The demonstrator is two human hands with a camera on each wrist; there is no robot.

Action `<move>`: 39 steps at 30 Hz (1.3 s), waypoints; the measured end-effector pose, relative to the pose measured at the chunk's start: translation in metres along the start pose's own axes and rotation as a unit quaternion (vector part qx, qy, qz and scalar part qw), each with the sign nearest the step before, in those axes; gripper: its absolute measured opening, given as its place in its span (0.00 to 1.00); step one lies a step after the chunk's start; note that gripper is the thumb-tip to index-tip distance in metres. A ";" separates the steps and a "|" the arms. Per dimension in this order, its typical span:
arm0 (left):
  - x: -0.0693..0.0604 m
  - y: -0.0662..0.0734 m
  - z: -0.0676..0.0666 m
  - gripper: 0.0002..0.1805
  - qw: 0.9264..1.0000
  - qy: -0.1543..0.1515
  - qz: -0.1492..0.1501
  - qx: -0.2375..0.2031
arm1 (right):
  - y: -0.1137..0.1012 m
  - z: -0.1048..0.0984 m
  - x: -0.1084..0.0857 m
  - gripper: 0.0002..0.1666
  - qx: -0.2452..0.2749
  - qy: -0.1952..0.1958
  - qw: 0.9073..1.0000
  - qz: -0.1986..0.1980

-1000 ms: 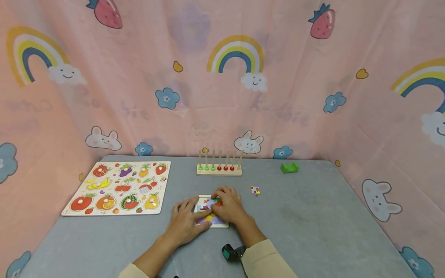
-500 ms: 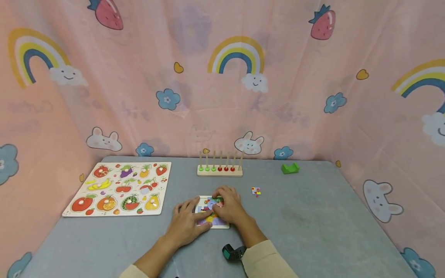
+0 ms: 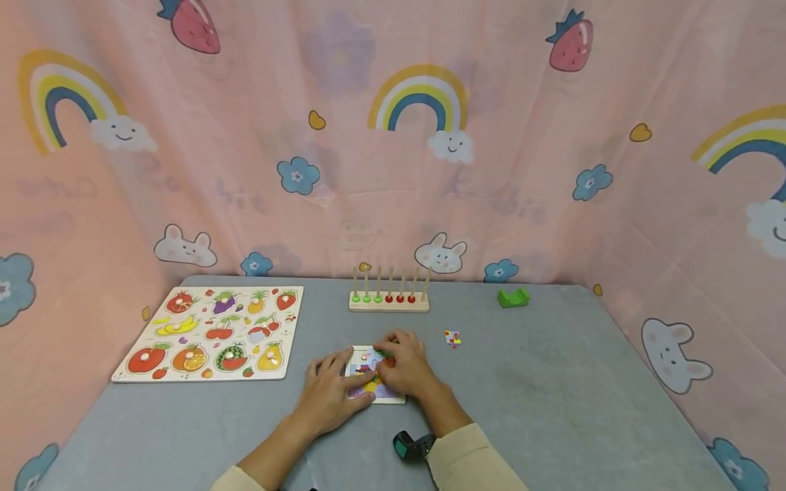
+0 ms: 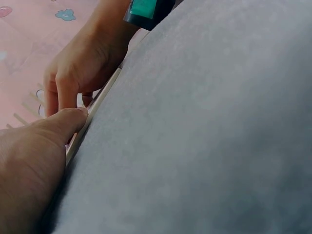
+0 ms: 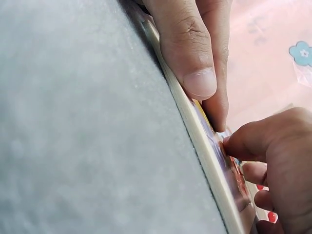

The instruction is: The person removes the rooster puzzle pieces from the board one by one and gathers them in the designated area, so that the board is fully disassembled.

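In the head view a small jigsaw puzzle in a light wooden frame lies on the grey table, its picture coloured purple, yellow, red and green. My left hand rests on its left side, thumb and index finger laid fairly straight across it. My right hand bends its fingers over the upper right part and pinches a puzzle piece there, mostly covered by the fingers. In the right wrist view the right thumb touches the picture surface, close to the left index fingertip. A loose puzzle piece lies to the right.
A fruit peg board lies at the left. Behind the puzzle stands a wooden peg rack with green and red beads. A green block sits at the back right. A black wristband is by the right wrist.
The fingers of my right hand shift slightly over the upper right of the puzzle, covering and uncovering bits of the picture. My left hand stays in place.
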State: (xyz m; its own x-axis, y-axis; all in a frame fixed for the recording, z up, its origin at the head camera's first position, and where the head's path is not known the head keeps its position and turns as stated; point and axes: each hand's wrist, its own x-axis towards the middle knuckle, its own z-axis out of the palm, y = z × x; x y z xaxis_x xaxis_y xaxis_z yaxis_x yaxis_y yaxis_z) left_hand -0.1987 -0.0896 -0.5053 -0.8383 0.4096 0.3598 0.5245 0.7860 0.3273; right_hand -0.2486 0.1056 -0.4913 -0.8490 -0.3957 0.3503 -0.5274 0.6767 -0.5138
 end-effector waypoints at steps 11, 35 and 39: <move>-0.001 0.000 0.000 0.21 1.000 -0.004 -0.003 -0.002 | -0.001 0.000 0.000 0.16 -0.003 0.000 1.000 -0.019; 0.001 0.002 0.000 0.21 1.000 -0.003 -0.006 -0.007 | -0.005 -0.024 -0.001 0.18 0.048 0.007 0.998 -0.031; 0.000 0.002 0.000 0.21 1.000 -0.004 -0.008 -0.004 | -0.009 -0.040 -0.002 0.18 0.062 0.003 0.998 -0.023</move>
State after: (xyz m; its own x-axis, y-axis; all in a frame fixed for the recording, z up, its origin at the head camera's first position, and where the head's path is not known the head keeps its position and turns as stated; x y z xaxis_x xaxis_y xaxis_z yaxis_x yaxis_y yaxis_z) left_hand -0.1982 -0.0884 -0.5044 -0.8474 0.4015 0.3474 0.5128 0.7886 0.3393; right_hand -0.2409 0.1257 -0.4561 -0.8235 -0.4208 0.3804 -0.5665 0.5751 -0.5902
